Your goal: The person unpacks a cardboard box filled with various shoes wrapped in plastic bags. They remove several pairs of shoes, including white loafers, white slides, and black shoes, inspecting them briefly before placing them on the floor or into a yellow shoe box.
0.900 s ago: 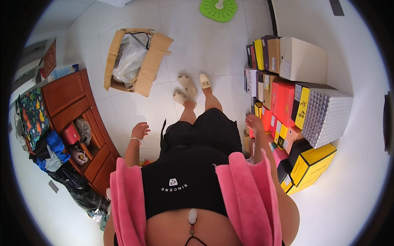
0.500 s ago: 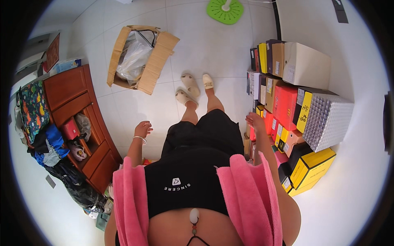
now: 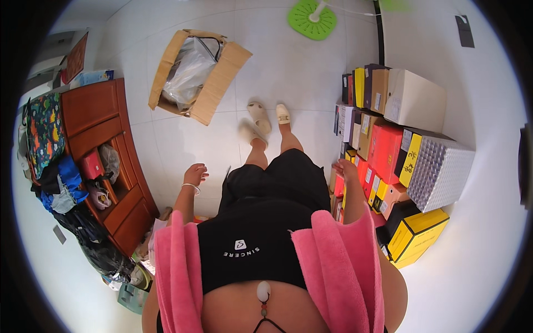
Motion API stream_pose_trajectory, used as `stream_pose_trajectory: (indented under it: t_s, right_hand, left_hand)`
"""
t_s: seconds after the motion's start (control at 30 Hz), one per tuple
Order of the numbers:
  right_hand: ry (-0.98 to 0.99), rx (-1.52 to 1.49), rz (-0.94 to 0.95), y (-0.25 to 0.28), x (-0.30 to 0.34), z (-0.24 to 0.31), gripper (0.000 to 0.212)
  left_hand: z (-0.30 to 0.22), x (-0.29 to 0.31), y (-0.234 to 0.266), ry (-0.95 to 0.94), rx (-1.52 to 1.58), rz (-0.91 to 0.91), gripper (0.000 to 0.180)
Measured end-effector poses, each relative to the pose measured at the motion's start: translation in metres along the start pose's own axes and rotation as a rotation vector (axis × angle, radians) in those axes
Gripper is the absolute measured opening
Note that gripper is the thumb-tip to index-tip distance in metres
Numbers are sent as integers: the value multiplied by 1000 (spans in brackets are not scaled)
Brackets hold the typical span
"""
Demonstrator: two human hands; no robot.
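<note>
A pink towel (image 3: pixel 338 266) is draping over the person's shoulders, above black shorts (image 3: pixel 277 180). The left hand (image 3: pixel 195 174), wearing a white bracelet (image 3: pixel 191 188), is hanging empty beside the shorts, its fingers loosely curled; the right hand (image 3: pixel 346 170) is likewise holding nothing, fingers half bent. It is hanging just beside a stack of shoe boxes (image 3: pixel 385 152), and whether it is touching one cannot be told. The stack is crowding the right side along the wall, a silver patterned box (image 3: pixel 441 172) jutting out. A reddish-brown wooden cabinet (image 3: pixel 97 114) is bounding the left, its open compartments holding a red box (image 3: pixel 92 165) and a clear plastic bag (image 3: pixel 109 164). Ahead, a loose beige clog (image 3: pixel 259 115) is lying beside the feet. Farther left, an open cardboard carton (image 3: pixel 225 83) is standing in the way, holding clear plastic wrapping (image 3: pixel 189 80). Farthest, a green slotted base (image 3: pixel 312 20) is bearing a white pole. Compared with half a second ago, the left foot's clog (image 3: pixel 251 134) is blurring, while both hands are remaining empty.
</note>
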State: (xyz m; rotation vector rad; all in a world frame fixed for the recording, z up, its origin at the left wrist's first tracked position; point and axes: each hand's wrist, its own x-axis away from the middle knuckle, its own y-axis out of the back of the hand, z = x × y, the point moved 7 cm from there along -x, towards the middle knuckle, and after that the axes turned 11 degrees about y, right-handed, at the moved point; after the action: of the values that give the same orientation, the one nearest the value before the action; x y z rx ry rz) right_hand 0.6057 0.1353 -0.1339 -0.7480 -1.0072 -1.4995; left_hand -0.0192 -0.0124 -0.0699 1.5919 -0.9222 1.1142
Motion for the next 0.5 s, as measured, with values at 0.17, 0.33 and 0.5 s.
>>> stream_pose_trajectory:
  t_s: [0.17,0.33,0.5]
  right_hand:
    - [39,-11,17,-11,-7,18,31]
    - [109,20,70,-26,-13,46,31]
    - [125,29,107,-33,-19,60,35]
  left_hand:
    - [11,1,0,18,47,4,32]
    - [21,0,2,23,60,3,32]
    - [32,-9,2,17,87,6,31]
